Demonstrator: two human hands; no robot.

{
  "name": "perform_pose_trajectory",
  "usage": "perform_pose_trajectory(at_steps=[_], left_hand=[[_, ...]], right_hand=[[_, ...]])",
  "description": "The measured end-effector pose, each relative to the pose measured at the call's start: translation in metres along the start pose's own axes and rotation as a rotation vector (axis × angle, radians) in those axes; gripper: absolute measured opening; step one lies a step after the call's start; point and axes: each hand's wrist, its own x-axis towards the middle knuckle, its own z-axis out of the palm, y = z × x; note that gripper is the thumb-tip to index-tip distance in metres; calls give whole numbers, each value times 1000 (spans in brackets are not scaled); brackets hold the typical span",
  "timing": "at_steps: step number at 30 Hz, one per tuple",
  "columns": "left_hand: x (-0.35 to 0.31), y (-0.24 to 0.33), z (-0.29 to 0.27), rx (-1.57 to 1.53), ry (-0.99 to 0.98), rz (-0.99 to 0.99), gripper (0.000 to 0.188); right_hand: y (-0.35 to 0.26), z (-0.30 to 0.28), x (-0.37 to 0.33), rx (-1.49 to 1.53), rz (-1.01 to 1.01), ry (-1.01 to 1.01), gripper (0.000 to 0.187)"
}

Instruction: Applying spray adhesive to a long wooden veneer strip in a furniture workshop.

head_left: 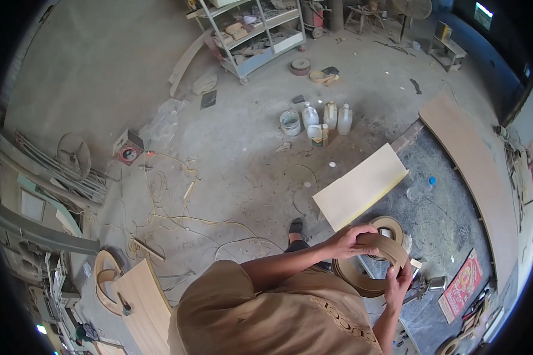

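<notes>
Both hands hold a coil of brown edge banding [391,247] over the near edge of a dusty grey table. My left hand [350,241] grips its left side, fingers wrapped over the strip. On the lower right side, my right hand [398,281] is closed round the band. A larger brown coil [355,280] lies below and partly behind the held one. Just beyond the hands, another brown roll [387,221] rests on the table. Left of that roll, a pale rectangular board [361,186] juts out past the table's left edge.
A clear bottle with a blue cap [419,189], a metal cup [437,283] and a red printed sheet [461,286] lie on the table. A long curved board [474,171] lines its right side. Yellow cords [210,222] trail over the floor; jugs [330,117] and a shelf cart [257,35] stand beyond.
</notes>
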Motion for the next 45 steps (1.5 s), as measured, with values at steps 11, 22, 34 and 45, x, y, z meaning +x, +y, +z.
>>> perform_pose_trajectory(at_steps=[11,22,34,45], left_hand=[[16,-8,11,-164,-144,-40,50],[36,2,47,61,-477,-42,52],[35,6,38,0,-403,-148,65],[25,-12,19,-154,-238,-173,53]], right_hand=[[-36,5,-21,114,102,202,65],[-28,-24,-68,320,316,308,54],[-21,-14,-58,400,295,284,67],[-9,-2,-39,490,265,205,68]])
